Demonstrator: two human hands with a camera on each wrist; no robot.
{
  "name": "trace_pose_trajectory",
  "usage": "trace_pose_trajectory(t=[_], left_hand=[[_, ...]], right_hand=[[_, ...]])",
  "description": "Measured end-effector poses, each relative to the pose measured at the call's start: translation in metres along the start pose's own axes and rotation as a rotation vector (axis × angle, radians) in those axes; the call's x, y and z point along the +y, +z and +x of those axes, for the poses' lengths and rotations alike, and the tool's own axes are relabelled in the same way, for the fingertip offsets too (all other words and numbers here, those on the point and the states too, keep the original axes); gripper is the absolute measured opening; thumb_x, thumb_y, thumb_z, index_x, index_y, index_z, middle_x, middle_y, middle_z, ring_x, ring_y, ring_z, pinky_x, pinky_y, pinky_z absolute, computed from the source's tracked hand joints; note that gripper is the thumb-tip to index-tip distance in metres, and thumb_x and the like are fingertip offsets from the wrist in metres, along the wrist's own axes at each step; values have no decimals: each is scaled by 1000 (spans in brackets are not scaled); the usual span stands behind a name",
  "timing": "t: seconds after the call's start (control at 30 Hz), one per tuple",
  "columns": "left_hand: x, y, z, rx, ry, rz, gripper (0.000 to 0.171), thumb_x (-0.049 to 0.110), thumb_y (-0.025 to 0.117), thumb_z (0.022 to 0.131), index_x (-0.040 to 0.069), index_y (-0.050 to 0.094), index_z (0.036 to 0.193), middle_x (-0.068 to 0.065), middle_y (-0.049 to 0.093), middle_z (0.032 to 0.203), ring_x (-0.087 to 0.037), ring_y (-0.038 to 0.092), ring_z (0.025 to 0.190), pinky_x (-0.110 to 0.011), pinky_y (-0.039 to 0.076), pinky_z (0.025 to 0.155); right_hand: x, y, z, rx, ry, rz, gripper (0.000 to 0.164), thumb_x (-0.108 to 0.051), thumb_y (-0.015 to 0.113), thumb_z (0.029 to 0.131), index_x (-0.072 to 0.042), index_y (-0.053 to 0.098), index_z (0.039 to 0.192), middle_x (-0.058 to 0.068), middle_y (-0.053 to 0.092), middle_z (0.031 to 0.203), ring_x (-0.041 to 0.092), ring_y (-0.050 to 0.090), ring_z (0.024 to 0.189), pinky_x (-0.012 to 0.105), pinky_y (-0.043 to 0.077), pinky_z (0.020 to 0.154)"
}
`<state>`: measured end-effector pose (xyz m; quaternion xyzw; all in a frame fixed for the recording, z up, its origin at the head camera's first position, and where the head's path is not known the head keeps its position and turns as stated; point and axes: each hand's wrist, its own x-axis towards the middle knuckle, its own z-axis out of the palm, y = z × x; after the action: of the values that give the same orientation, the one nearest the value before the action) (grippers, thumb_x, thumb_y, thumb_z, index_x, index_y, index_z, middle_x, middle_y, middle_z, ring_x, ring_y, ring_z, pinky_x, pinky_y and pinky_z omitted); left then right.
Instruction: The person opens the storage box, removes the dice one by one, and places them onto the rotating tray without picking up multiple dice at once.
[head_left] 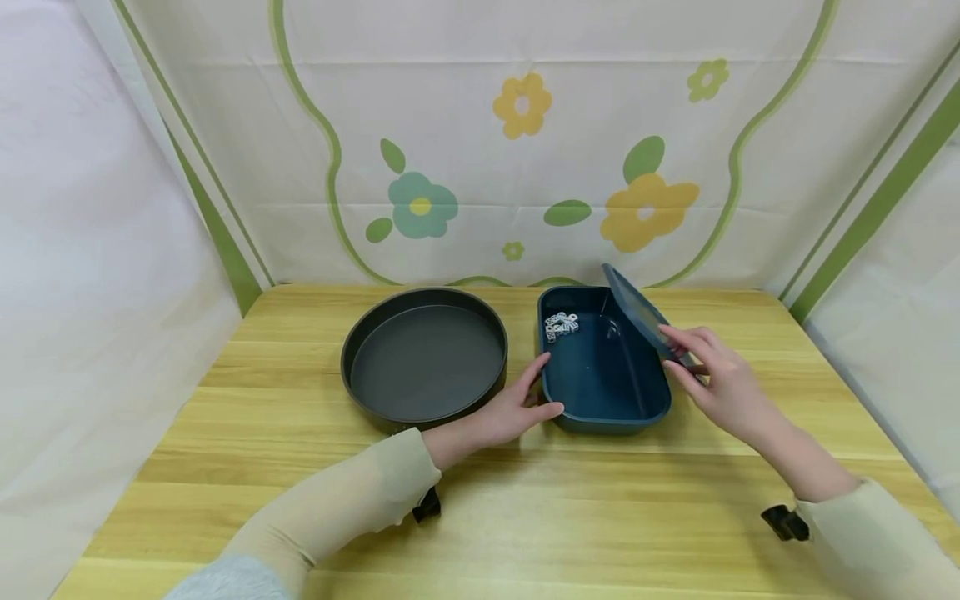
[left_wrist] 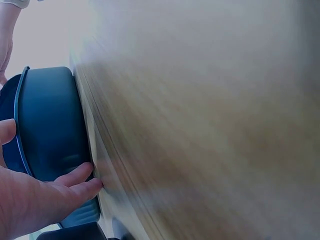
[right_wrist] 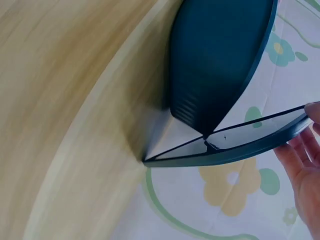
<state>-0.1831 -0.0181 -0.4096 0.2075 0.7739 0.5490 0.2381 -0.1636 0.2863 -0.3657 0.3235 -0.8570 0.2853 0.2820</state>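
A dark blue rectangular container point(head_left: 600, 375) stands on the table, with a cluster of small white pieces with dark markings point(head_left: 561, 326) in its far left corner. My left hand point(head_left: 517, 408) rests at its near left side. In the left wrist view, straight fingers point(left_wrist: 77, 176) lie against the outer wall and the thumb point(left_wrist: 7, 131) touches the rim. With fingers and thumb, my right hand point(head_left: 712, 379) pinches the edge of a blue-rimmed lid point(head_left: 637, 308) with a see-through middle. The lid is tilted along the container's right side; the right wrist view shows it edge-on.
A round dark pan point(head_left: 427, 362) stands left of the container, close to my left forearm. Behind the wooden table point(head_left: 540, 517) hangs a white cloth with printed flowers point(head_left: 465, 100), and more white cloth encloses both sides.
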Motion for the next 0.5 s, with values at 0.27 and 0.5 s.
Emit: trace_pose_trajectory(t=[0.27, 0.5], left_hand=[[-2, -1, 1, 3, -9, 27, 76, 30, 58, 99, 34, 8, 156, -3, 12, 161, -30, 40, 135, -39, 39, 104], [-1, 0, 0, 4, -13, 32, 77, 31, 59, 99, 36, 8, 156, -1, 12, 161, -32, 40, 135, -41, 41, 102]], right_hand=[[1, -17, -3, 35, 124, -39, 75, 28, 57, 78, -1, 41, 146, 26, 48, 109, 3, 42, 96, 1, 41, 68], [11, -35, -14, 167, 133, -177, 63, 12, 58, 82, -1, 46, 142, 28, 55, 106, -10, 44, 94, 4, 39, 53]])
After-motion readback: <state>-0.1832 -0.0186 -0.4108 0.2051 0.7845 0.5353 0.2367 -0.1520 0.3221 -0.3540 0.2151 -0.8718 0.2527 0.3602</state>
